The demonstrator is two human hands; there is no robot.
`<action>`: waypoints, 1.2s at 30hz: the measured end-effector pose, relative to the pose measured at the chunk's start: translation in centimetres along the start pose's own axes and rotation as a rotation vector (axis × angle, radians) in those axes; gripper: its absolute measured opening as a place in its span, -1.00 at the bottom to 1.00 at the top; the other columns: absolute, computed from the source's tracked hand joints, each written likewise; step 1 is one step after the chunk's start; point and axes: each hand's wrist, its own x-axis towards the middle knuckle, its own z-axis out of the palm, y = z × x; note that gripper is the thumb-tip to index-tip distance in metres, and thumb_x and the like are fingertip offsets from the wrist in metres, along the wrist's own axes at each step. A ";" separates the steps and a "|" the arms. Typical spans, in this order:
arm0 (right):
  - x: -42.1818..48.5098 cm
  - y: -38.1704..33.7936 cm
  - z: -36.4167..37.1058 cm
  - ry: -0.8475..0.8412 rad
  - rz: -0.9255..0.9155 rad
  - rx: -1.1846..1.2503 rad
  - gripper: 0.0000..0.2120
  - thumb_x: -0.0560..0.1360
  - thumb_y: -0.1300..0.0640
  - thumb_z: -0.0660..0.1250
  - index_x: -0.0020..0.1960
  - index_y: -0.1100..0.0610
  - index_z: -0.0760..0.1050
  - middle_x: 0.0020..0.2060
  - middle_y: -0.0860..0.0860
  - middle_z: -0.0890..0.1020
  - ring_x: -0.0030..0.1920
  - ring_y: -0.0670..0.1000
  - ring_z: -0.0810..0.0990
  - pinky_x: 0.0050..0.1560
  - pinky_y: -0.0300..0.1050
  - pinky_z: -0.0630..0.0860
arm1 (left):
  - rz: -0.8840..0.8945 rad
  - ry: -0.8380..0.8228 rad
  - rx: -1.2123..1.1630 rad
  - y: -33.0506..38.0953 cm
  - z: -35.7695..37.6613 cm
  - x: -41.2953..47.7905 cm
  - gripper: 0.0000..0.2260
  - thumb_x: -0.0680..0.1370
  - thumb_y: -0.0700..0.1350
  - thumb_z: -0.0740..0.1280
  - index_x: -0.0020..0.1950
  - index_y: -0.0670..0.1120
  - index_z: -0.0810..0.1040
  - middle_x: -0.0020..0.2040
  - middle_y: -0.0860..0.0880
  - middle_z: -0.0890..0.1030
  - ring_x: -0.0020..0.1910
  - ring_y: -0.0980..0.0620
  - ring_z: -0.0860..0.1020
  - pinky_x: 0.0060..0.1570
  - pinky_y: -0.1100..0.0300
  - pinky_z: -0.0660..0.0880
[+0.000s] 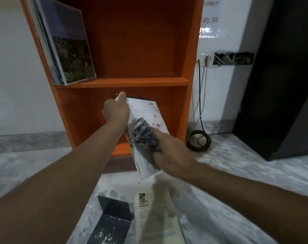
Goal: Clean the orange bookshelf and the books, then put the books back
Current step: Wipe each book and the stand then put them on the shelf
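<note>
A: Item one, legible writing?
B: Wall notice, handwritten: "TURN OFF" clear, "CABUT" above it, partly cut off. Print on the held book is too blurred to read.

A: Item two, hands?
B: Left hand closed on the white book's top corner, in front of the lower shelf. Right hand clenched around a dark crumpled cloth, pressed on the cover.

A: Item three, furnishings?
B: Orange bookshelf, smooth, boxy. Glossy books lean in its upper left. Another book lies on the mottled grey floor.
</note>
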 end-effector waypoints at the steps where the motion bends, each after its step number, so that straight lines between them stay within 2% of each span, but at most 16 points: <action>1: -0.4 -0.5 1.5 -0.021 0.035 -0.052 -0.32 0.47 -0.23 0.12 0.51 -0.04 0.07 0.39 0.09 0.39 0.33 0.14 0.41 0.24 0.16 0.47 | -0.008 0.012 0.014 0.3 0.6 -0.1 -0.54 0.63 0.12 0.21 0.30 -0.23 0.46 0.25 -0.16 0.54 0.17 -0.19 0.53 0.03 0.07 0.42; 2: -0.7 -0.8 2.4 -0.012 0.081 -0.089 -0.23 0.45 -0.33 0.05 0.54 -0.05 -0.07 0.46 0.11 0.27 0.39 0.18 0.32 0.30 0.22 0.41 | -0.009 0.015 0.037 0.6 1.0 -0.1 -0.55 0.63 0.11 0.20 0.31 -0.23 0.44 0.27 -0.18 0.53 0.19 -0.20 0.52 0.04 0.07 0.42; 4: -0.4 -0.8 3.4 0.027 0.152 -0.124 -0.13 0.43 -0.33 0.15 0.55 -0.02 -0.17 0.46 0.11 0.24 0.40 0.20 0.30 0.30 0.21 0.40 | -0.020 0.003 0.098 0.8 1.4 0.1 -0.57 0.63 0.07 0.20 0.33 -0.24 0.42 0.28 -0.18 0.53 0.18 -0.21 0.53 0.03 0.07 0.43; 7: 0.4 -1.0 2.8 0.012 0.252 -0.143 -0.08 0.34 -0.21 0.37 0.51 0.10 0.00 0.28 0.11 0.43 0.25 0.19 0.46 0.13 0.08 0.48 | -0.074 -0.007 0.149 0.4 1.6 0.3 -0.61 0.61 -0.02 0.22 0.35 -0.23 0.37 0.27 -0.20 0.53 0.16 -0.22 0.56 0.12 0.00 0.51; 9: 1.0 -0.9 2.5 0.033 0.311 -0.146 -0.30 0.34 -0.10 0.42 0.34 0.16 0.25 0.11 0.10 0.57 0.10 0.19 0.56 -0.03 -0.01 0.48 | -0.064 -0.036 0.212 0.7 1.9 -0.2 -0.62 0.63 -0.07 0.22 0.38 -0.22 0.29 0.31 -0.20 0.50 0.22 -0.23 0.52 0.15 0.00 0.47; 11: 1.2 -0.4 2.2 0.098 0.343 -0.119 -0.56 0.34 0.01 0.41 0.14 0.13 0.39 -0.02 0.08 0.62 0.00 0.19 0.61 -0.09 -0.05 0.53 | -0.005 -0.089 0.294 1.5 2.4 -1.0 -0.60 0.63 -0.10 0.21 0.41 -0.21 0.21 0.30 -0.19 0.48 0.23 -0.23 0.51 0.07 0.02 0.48; 14: 1.4 1.3 0.9 0.152 0.357 0.017 -0.72 0.33 0.06 0.38 0.02 0.07 0.49 -0.12 0.05 0.66 -0.12 0.16 0.65 -0.11 0.04 0.62 | 0.099 -0.168 0.336 2.1 2.6 -1.3 -0.59 0.60 -0.01 0.24 0.34 -0.18 0.21 0.13 -0.15 0.56 0.02 -0.19 0.62 -0.06 0.02 0.60; 17: 1.1 2.2 -1.5 0.161 0.420 0.432 -0.84 0.30 0.20 0.43 -0.12 0.13 0.56 -0.24 0.10 0.69 -0.25 0.16 0.68 -0.24 0.13 0.66 | 0.052 -0.240 0.117 1.1 2.1 -0.7 -0.51 0.56 0.12 0.25 0.31 -0.20 0.32 0.01 -0.18 0.63 -0.18 -0.15 0.69 -0.16 -0.07 0.66; 20: 0.5 2.9 -3.2 0.143 0.471 0.794 -0.81 0.31 0.36 0.47 -0.08 0.29 0.59 -0.22 0.20 0.70 -0.28 0.16 0.70 -0.23 0.12 0.67 | -0.072 -0.209 0.164 -1.8 0.2 -0.3 -0.39 0.56 0.22 0.23 0.38 -0.23 0.33 0.20 -0.16 0.57 0.13 -0.18 0.58 0.13 -0.04 0.52; 23: 0.1 3.5 -3.7 0.083 0.465 0.929 -0.70 0.32 0.31 0.51 0.03 0.33 0.60 -0.10 0.26 0.69 -0.12 0.26 0.70 -0.07 0.26 0.63 | -0.358 -0.552 -0.170 -3.7 -1.7 -0.6 -0.44 0.56 0.34 0.14 0.20 -0.11 0.55 0.05 -0.12 0.67 0.03 -0.14 0.62 0.09 -0.08 0.52; 25: -0.2 3.6 -3.4 0.027 0.431 0.996 -0.74 0.41 0.18 0.50 0.06 0.26 0.63 -0.06 0.22 0.70 -0.05 0.26 0.69 0.01 0.24 0.61 | -0.363 -0.623 -0.362 -3.6 -1.8 -0.2 -0.49 0.58 0.32 0.10 0.15 -0.05 0.59 0.02 -0.11 0.69 0.00 -0.14 0.64 -0.02 -0.06 0.55; 28: 0.5 3.6 -3.8 0.128 0.577 0.954 -0.45 0.34 -0.23 0.50 0.10 0.17 0.57 -0.05 0.15 0.71 -0.06 0.18 0.69 0.06 0.17 0.59 | -0.227 -0.444 -0.346 -2.9 -1.0 0.9 -0.52 0.53 0.30 0.26 0.00 -0.13 0.60 -0.02 -0.12 0.66 -0.01 -0.13 0.61 0.03 -0.02 0.53; 30: 2.4 4.1 -5.9 0.395 0.618 0.999 -0.69 0.45 -0.09 0.47 -0.04 0.15 0.56 -0.20 0.09 0.72 -0.23 0.06 0.70 -0.09 0.05 0.64 | -0.110 -0.364 -0.235 -2.9 -0.6 1.2 -0.54 0.51 0.29 0.30 -0.16 -0.13 0.52 -0.15 -0.13 0.56 -0.12 -0.07 0.53 -0.03 0.06 0.45; 32: 4.5 4.4 -8.5 0.573 0.504 0.893 -0.94 0.50 0.20 0.42 -0.13 0.17 0.57 -0.35 0.02 0.68 -0.39 -0.10 0.64 -0.26 -0.15 0.63 | -0.010 -0.337 -0.122 -2.8 -0.2 1.0 -0.56 0.56 0.25 0.26 -0.21 -0.13 0.48 -0.25 -0.10 0.53 -0.25 -0.04 0.49 -0.14 0.11 0.42; 34: 5.5 4.0 -9.2 0.531 0.355 0.682 -0.94 0.51 0.37 0.34 -0.05 0.29 0.57 -0.35 0.09 0.63 -0.40 -0.11 0.58 -0.33 -0.25 0.55 | 0.012 -0.345 -0.091 -2.7 0.3 0.6 -0.48 0.52 0.30 0.25 -0.08 -0.19 0.57 -0.18 -0.13 0.59 -0.19 -0.07 0.55 -0.08 0.04 0.50; 36: 4.8 3.6 -6.7 0.369 0.250 0.520 -0.77 0.54 0.40 0.26 0.18 0.32 0.53 -0.05 0.21 0.64 -0.09 0.04 0.62 -0.03 -0.06 0.60 | 0.018 -0.327 -0.081 -2.6 0.3 0.4 -0.40 0.49 0.34 0.23 0.01 -0.22 0.61 -0.13 -0.13 0.62 -0.15 -0.09 0.58 -0.07 0.00 0.51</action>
